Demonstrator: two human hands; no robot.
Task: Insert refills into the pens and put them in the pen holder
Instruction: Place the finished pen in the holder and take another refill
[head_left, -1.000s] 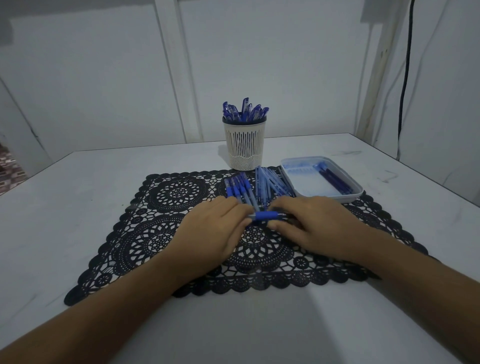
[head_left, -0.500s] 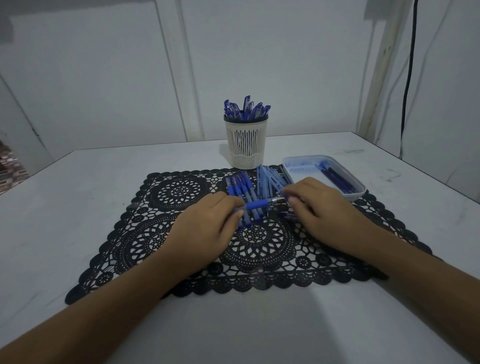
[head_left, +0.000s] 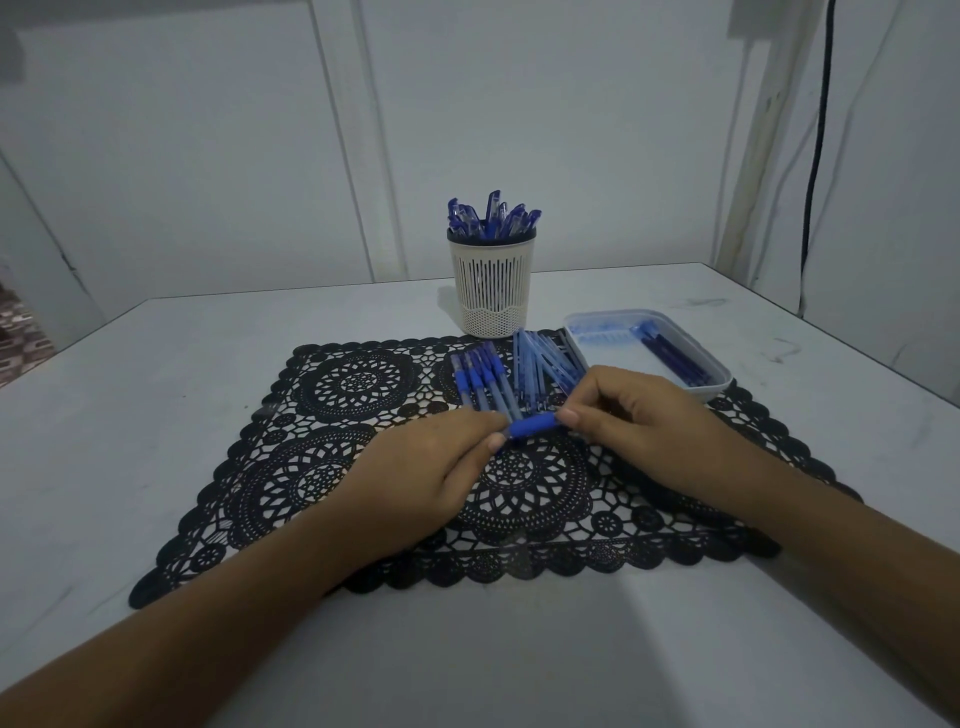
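Currently held item: one pen, blue grip section visible, lying roughly level just above the lace mat, between the two hands.
Left hand: fingers curled; thumb and fingertips pinch the left end of the blue grip. The rest of that end is hidden under the fingers.
Right hand: fingers curled; thumb and forefinger pinch the right end of the pen. What lies inside the curled palm cannot be told.
Pen position: over the middle of the mat, in front of the row of pens, well short of the pen holder.
Row of pens: several with blue grips, side by side on the mat, just behind the left fingertips.
Clear barrels: a loose bundle on the mat, right of the row and partly behind the right hand. Whether it touches the tray or lies just beside it cannot be told.
Tray: pale, shallow, at the mat's far right corner. Dark blue refills lie along its right side.
Pen holder: cream, slotted wall, dark rim, upright on the table just beyond the mat's far edge.
Holder contents: standing pens, blue ends up, crowded.
Table: pale top; carries the mat, tray and holder.
Background: pale wall; a black cable hangs at the right.
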